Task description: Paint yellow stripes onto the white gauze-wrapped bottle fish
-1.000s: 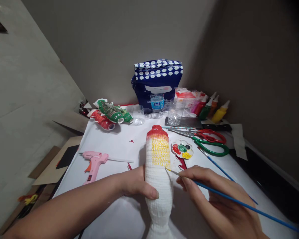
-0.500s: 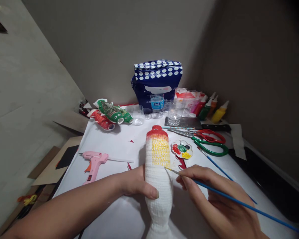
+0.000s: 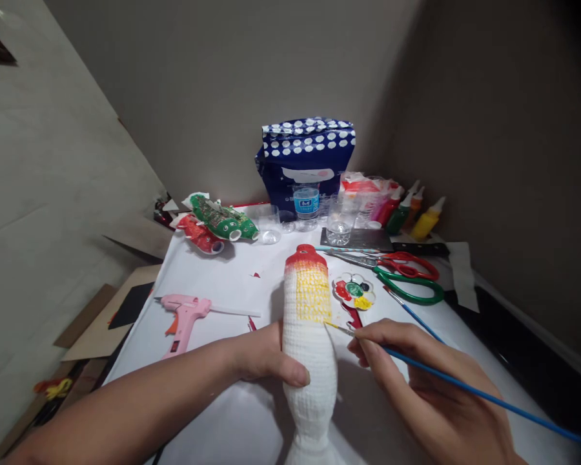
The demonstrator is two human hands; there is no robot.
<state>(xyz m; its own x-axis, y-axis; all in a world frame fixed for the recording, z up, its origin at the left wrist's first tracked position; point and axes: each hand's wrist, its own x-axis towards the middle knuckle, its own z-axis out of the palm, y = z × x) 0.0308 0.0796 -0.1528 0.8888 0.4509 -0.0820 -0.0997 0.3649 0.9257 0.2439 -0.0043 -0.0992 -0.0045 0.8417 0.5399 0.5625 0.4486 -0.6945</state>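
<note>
Head view: L hand (image 3: 275, 361) clamped round the middle of a white fish-shaped piece (image 3: 310, 345), center near side of the white table (image 3: 223, 278). Piece's far end is red, w/ yellow dabs next to it; near part white. R hand (image 3: 430, 387), near right, has thumb & fingers pinched together on a blue paintbrush (image 3: 455, 380), yellow tip at piece's right edge by the last dabs; can't tell if touching. Flower-shaped palette (image 3: 353, 290) w/ paints just right of piece; 2nd brush (image 3: 416, 316) & green-handled scissors (image 3: 407, 278) farther right. Pink glue gun (image 3: 188, 315) at left. Far left: green fish (image 3: 223, 221) & red fish (image 3: 198, 234). Far right: paint bottles (image 3: 425, 223).
</note>
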